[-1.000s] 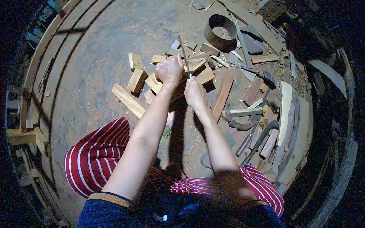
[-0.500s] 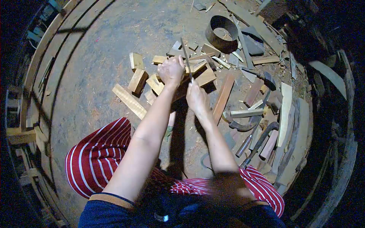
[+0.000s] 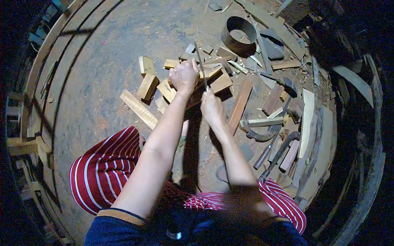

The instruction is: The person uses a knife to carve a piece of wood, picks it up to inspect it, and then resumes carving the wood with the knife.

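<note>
My right hand [image 3: 212, 107] is closed round the near end of a long thin blade-like tool [image 3: 200, 61], which points away from me and leans slightly left. Just left of the blade, my left hand [image 3: 183, 76] is closed over a piece of wood [image 3: 211, 73]; its fingertips are mostly hidden. The tool passes across the edge of that wood. Under and beside the hands lie other wood blocks, among them a pale block [image 3: 222, 82] to the right and another block [image 3: 166, 91] to the left.
A round metal ring [image 3: 239, 37] stands at the upper right. A reddish board [image 3: 241, 106] lies right of my right hand. Farther right are a hammer-like tool [image 3: 290, 87], a curved-handled tool [image 3: 283, 151] and wood strips. A long pale block [image 3: 138, 109] lies to the left.
My right hand and the tool have shifted very slightly toward me. My left hand keeps nearly the same place.
</note>
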### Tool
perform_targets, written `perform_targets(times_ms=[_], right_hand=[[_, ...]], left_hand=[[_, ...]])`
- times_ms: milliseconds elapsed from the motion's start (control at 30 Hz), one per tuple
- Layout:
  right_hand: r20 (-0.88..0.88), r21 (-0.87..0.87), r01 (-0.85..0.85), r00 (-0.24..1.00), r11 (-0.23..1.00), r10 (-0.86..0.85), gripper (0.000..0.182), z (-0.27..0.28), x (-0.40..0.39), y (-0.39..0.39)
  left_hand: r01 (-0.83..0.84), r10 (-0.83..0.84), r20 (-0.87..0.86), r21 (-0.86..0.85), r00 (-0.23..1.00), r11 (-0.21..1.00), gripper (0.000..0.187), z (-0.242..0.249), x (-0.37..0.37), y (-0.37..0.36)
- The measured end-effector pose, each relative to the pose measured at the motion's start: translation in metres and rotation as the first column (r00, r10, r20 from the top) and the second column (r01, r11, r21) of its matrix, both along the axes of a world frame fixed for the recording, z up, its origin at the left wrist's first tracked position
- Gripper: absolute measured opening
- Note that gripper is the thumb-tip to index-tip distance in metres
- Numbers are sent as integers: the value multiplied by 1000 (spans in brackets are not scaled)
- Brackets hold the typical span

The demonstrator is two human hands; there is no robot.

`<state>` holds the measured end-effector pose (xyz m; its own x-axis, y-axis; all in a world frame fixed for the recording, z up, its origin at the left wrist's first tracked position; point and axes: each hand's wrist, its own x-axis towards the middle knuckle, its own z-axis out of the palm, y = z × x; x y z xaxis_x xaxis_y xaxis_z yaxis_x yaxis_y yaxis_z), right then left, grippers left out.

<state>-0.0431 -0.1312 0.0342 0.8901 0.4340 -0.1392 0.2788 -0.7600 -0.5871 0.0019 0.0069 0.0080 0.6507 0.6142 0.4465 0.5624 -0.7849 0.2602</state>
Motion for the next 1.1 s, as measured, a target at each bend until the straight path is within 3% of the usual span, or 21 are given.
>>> perform_targets(times_ms=[133,233,400,600,700,767,1100], right_hand=[[-110,-63,36,993,997,-43,26,14,-36,-24],[-67,-49,27,997,998,-31,27,7,-13,-12],[58,-47,16,998,999,-13,26,5,15,15],[-76,-26,17,997,1000,-19,24,9,-34,-23],[-37,-74,14,999,997,-17,24,6,-28,-20],[-18,-63,33,999,997,-34,24,0,-20,-18],[-34,-60,-19,999,998,17,23,21,-28,-30]], left_hand=[[-60,59,-165,0,985,998,43,1,-3,0],[8,-8,-23,29,1000,1000,39,-2,-2,-1],[-5,5,-18,44,1000,999,38,-1,-1,0],[4,-3,-25,51,1000,999,38,-4,-2,1],[-8,6,28,76,1000,997,37,-5,1,2],[-81,81,-78,1,994,997,37,-1,4,1],[-22,22,-33,-4,999,1000,39,-4,0,-1]])
